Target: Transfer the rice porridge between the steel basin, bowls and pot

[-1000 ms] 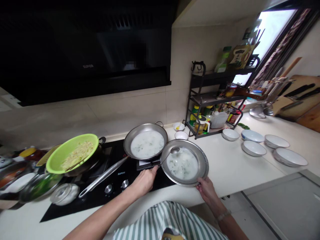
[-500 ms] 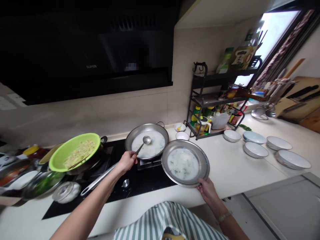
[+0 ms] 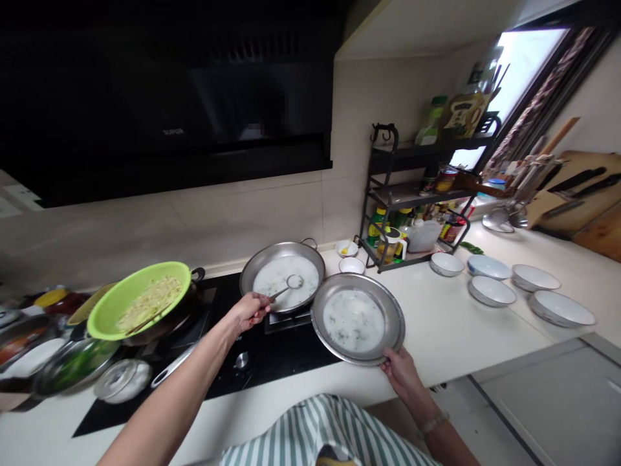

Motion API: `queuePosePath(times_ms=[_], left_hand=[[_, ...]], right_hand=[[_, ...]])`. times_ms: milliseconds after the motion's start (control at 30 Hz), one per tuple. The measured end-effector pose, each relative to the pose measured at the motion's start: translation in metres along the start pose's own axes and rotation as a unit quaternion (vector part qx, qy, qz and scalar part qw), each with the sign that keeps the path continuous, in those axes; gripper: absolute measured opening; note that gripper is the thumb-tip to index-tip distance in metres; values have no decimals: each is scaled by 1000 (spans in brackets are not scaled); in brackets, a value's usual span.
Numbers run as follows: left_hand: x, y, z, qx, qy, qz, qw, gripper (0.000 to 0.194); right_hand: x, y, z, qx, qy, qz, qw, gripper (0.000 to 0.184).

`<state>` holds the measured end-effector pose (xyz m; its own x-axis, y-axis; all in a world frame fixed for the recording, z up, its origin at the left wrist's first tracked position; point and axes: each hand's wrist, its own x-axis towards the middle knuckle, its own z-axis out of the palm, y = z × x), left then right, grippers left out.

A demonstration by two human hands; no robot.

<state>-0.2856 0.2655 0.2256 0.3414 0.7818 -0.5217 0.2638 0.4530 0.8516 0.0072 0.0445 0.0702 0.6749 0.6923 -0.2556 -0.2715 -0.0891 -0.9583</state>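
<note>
While the left grip (image 3: 253, 309) clasps a ladle (image 3: 294, 282), the right grip (image 3: 398, 370) pinches a basin's rim (image 3: 397, 338).

Small long-handled metal ladle (image 3: 294, 281): moved from the left part of the wide round steel basin (image 3: 396, 318), where it was held one second ago, to the round steel pan (image 3: 249, 273) on the stove.
Ladle bowl: lowered since half a second ago, shifted slightly forward and right, and now filled with white liquid.
Left hand (image 3: 252, 309): carried leftward from the basin's side to the pan's front-left rim.
Long silver pan handle (image 3: 171, 371): once fully exposed, now partly covered by the forearm (image 3: 194, 382).
Left silver stove knob: hidden since one second ago.
</note>
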Motion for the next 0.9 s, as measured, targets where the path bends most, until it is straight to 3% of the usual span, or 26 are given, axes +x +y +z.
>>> queuePosePath(times_ms=[200,900], left_hand=[[-13,4,-10,-138,-45,-36,989,14],[-30,3,-16,-106,-42,-19,993,9]], right_hand=[[-2,-4,3,81,38,86,992,26],[0,-1,1,50,30,76,995,29]])
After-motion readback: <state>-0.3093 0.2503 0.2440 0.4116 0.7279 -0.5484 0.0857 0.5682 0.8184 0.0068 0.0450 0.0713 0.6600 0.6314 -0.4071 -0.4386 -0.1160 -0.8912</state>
